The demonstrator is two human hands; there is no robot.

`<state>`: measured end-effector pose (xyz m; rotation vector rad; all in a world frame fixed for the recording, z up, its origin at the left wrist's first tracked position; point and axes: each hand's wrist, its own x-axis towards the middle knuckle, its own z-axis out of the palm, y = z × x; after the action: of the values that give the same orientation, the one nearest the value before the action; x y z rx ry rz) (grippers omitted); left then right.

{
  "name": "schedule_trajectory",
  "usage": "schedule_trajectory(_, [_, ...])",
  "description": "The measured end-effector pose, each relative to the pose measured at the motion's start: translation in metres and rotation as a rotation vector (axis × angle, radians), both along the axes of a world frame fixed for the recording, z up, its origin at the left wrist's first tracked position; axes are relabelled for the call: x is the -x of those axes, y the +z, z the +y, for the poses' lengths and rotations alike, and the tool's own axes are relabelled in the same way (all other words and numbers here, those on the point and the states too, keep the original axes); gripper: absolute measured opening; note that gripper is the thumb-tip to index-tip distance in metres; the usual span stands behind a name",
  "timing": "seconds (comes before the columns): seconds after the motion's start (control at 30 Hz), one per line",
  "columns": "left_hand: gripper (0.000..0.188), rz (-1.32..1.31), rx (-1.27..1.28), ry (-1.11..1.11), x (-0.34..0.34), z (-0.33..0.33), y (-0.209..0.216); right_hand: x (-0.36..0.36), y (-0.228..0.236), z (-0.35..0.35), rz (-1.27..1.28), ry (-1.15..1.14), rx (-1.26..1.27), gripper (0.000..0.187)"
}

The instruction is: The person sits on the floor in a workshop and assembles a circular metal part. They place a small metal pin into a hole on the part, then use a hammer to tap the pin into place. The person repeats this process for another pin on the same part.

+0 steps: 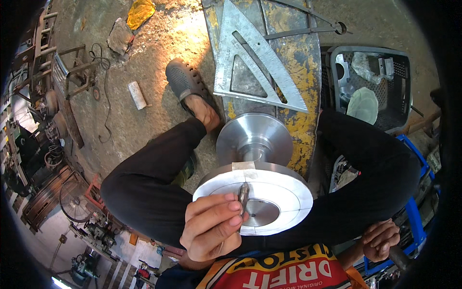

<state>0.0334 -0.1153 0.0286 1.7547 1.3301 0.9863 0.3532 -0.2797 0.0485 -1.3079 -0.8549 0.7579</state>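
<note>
Head view: the left grip [211,229] pinches a pointed metal rod [244,193] over the white face of a metal spool [288,197] at the bench's [302,149] near end; the right grip [381,239] is curled beside a dark cylinder [399,258], whether holding it I cannot tell.

Single view: left head fisheye, worn on the person, looking steeply down, upright. Frame left = wearer's left. Shirt [284,269] at bottom edge, bent legs [149,192] across middle, desk [301,62] and floor [144,82] farther out toward top. Left hand [211,229] close below lens. Wide coverage; edges bow toward black rim.
</note>
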Motion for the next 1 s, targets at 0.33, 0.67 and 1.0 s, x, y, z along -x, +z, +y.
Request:
schedule_trajectory(0.33, [0.039,-0.027,0.050,-0.006,0.001,0.003,0.002,-0.004,-0.001,-0.002,0.004,-0.008,-0.008,0.023])
schedule_trajectory(0.67, [0.036,0.099,0.100,-0.052,0.001,0.013,0.013,-0.002,-0.002,-0.001,-0.062,0.003,0.010,0.024])
schedule_trajectory(1.0, [0.029,0.136,0.014,0.055,-0.007,0.023,0.005,-0.004,0.008,-0.003,0.028,0.014,0.093,0.022])
